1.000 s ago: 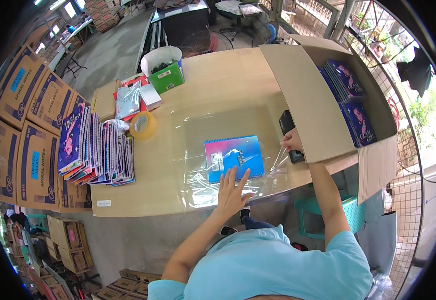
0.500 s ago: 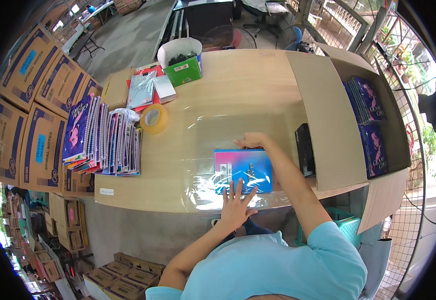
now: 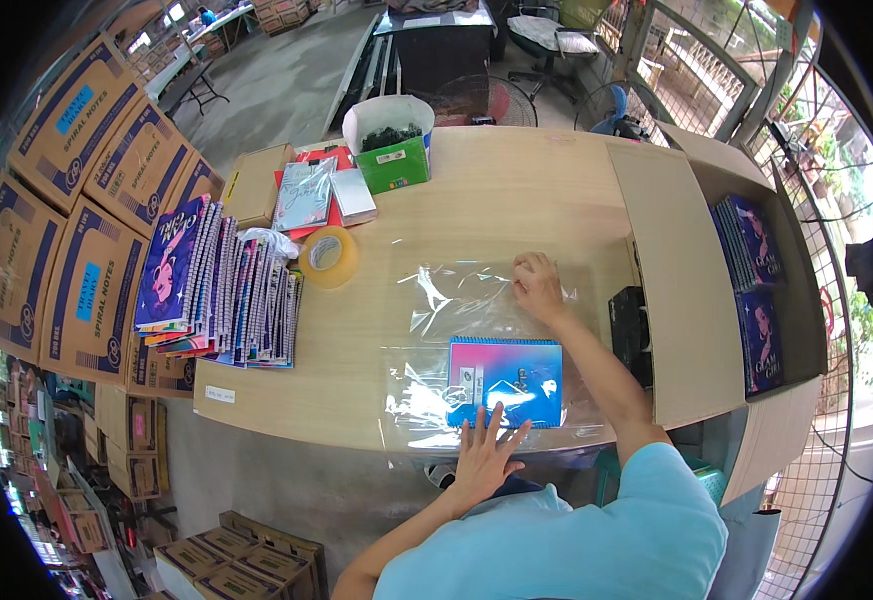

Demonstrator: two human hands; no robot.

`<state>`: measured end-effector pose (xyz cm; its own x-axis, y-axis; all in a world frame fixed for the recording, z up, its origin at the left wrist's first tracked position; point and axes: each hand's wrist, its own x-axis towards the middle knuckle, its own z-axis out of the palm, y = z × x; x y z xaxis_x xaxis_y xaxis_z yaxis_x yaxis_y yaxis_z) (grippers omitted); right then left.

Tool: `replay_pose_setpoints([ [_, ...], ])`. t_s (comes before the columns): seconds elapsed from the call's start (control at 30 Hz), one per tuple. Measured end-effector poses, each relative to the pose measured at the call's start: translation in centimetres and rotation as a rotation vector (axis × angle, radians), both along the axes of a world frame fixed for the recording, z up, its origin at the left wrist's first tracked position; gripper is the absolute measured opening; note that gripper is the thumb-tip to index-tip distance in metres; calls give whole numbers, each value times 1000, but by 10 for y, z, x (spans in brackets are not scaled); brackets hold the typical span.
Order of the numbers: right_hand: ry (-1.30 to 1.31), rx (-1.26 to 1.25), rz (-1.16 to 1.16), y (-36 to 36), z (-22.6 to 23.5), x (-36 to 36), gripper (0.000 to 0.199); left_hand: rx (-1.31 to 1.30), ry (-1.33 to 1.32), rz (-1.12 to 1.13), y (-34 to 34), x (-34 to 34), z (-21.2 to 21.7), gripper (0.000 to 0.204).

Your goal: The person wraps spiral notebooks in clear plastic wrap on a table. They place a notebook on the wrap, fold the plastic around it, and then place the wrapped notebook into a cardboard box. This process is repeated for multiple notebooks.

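Observation:
A spiral notebook (image 3: 517, 365) with a pink-to-blue cover lies flat near the front edge of the table, its spiral along the far side. Clear plastic film (image 3: 447, 300) spreads around it and past its spiral, shiny and wrinkled. My left hand (image 3: 490, 458) rests with fingers spread, the tips on the notebook's near edge. Beyond the spiral, my right hand (image 3: 539, 287) is closed at the film's far part, fingers curled on it; the fingertips are partly hidden.
Stacked spiral notebooks (image 3: 232, 290) stand at left beside a tape roll (image 3: 329, 257). Behind are a green box (image 3: 394, 165) and packaged items. An open carton (image 3: 677, 290) with notebooks sits at right, a black object (image 3: 631, 335) beside it. Cartons (image 3: 92, 290) are piled at far left.
My right hand has moved away from the notebook's spiral edge, farther across the table, and the film now stretches out beyond the spiral. My left hand stays spread at the near edge.

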<state>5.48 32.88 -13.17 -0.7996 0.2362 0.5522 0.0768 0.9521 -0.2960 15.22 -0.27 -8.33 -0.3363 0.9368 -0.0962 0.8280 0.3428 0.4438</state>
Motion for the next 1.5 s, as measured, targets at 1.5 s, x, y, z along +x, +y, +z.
replay_pose_setpoints([
  [1.5,-450,-70,-4,-174,30,132,26,-12,42,141,36,-23,-16,63],
])
